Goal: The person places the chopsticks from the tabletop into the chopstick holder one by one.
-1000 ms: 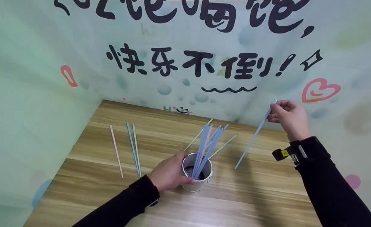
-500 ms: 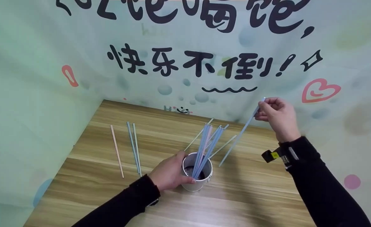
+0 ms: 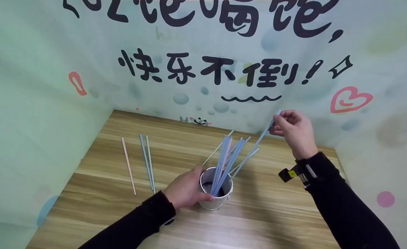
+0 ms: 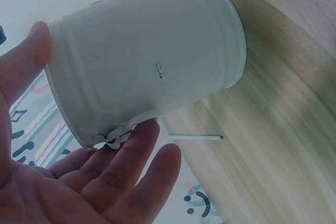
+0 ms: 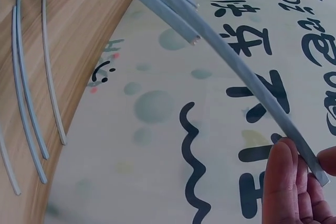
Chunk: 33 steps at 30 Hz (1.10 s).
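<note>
My left hand holds a small white bucket at its rim, thumb on the near side. In the left wrist view the bucket has fingertips at its handle lug. Several blue straws and a pink straw lean in it, tops pointing away. My right hand pinches a blue straw near its upper end, up and right of the bucket. The straw slants down left, its lower end overlapping the bucket's right rim in the head view. In the right wrist view, thumb and fingers grip this straw by its tip.
On the wooden table lie a pink straw, a blue straw and a pale green straw at left. More pale straws lie behind the bucket, one to its left. A printed cloth hangs behind the table.
My right hand has moved left with the blue straw, bringing its lower end from the right over to the bucket's rim. The left hand and bucket have stayed put.
</note>
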Each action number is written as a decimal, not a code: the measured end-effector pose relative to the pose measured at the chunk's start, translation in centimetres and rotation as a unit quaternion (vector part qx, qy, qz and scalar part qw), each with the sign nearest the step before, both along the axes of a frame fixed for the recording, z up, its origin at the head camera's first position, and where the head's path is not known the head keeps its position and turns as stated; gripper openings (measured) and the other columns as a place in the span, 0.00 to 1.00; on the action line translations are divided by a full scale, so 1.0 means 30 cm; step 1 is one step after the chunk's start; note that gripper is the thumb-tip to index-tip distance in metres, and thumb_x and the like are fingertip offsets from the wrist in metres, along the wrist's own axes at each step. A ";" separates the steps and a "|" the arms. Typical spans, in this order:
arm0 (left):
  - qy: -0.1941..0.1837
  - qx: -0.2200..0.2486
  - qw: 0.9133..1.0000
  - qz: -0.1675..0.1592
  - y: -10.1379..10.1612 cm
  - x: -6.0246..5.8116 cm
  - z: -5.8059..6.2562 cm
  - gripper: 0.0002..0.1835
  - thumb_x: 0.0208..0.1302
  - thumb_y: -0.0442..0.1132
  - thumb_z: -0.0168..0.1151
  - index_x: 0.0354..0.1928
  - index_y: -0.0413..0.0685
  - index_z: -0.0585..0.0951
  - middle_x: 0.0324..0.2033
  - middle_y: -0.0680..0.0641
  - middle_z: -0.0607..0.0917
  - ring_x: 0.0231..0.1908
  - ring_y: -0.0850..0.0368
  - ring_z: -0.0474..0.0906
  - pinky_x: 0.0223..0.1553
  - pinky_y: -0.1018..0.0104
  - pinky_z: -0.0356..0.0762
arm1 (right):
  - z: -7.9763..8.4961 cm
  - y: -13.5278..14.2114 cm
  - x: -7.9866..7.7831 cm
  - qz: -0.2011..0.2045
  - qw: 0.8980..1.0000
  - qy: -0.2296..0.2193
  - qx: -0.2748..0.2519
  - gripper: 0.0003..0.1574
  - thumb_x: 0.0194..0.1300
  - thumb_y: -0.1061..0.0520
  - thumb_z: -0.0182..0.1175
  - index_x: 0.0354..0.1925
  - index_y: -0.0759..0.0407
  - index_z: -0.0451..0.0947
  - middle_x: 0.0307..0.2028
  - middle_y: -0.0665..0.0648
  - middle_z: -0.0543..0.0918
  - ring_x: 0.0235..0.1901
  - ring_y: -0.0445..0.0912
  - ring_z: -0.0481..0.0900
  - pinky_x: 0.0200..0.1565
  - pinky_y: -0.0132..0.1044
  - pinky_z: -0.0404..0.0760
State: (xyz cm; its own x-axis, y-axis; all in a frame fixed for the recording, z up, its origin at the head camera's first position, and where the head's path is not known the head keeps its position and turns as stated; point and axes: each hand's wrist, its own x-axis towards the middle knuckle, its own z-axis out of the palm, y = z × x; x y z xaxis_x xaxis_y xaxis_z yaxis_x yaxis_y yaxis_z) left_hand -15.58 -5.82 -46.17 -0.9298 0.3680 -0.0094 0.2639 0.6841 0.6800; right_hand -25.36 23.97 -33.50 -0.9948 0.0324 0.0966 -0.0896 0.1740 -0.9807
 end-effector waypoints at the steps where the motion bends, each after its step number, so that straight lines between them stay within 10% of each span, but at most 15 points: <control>1: -0.001 0.001 1.000 0.000 0.000 0.000 -0.001 0.44 0.48 0.53 0.82 0.62 0.41 0.71 0.53 0.37 0.85 0.52 0.43 0.83 0.56 0.47 0.80 | -0.006 -0.002 0.000 0.001 1.000 0.000 0.001 0.14 0.71 0.55 0.63 0.46 0.63 0.72 0.32 0.54 0.83 0.30 0.42 0.85 0.39 0.34 0.88; 33: -0.002 0.000 1.000 -0.001 0.000 0.001 0.002 0.41 0.48 0.52 0.82 0.59 0.42 0.72 0.52 0.38 0.85 0.52 0.44 0.83 0.55 0.47 0.80 | -0.202 -0.094 0.023 0.054 0.996 -0.034 0.070 0.11 0.71 0.59 0.61 0.45 0.67 0.73 0.32 0.53 0.83 0.29 0.41 0.85 0.36 0.33 0.88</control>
State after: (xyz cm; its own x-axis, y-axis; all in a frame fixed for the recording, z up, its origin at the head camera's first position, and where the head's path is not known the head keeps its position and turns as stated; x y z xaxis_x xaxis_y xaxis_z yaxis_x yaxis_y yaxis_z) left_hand -15.56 -5.82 -46.11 -0.9287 0.3707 -0.0125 0.2637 0.6835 0.6807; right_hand -24.65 21.15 -39.57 -0.9962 -0.0833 0.0252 -0.0494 0.3026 -0.9519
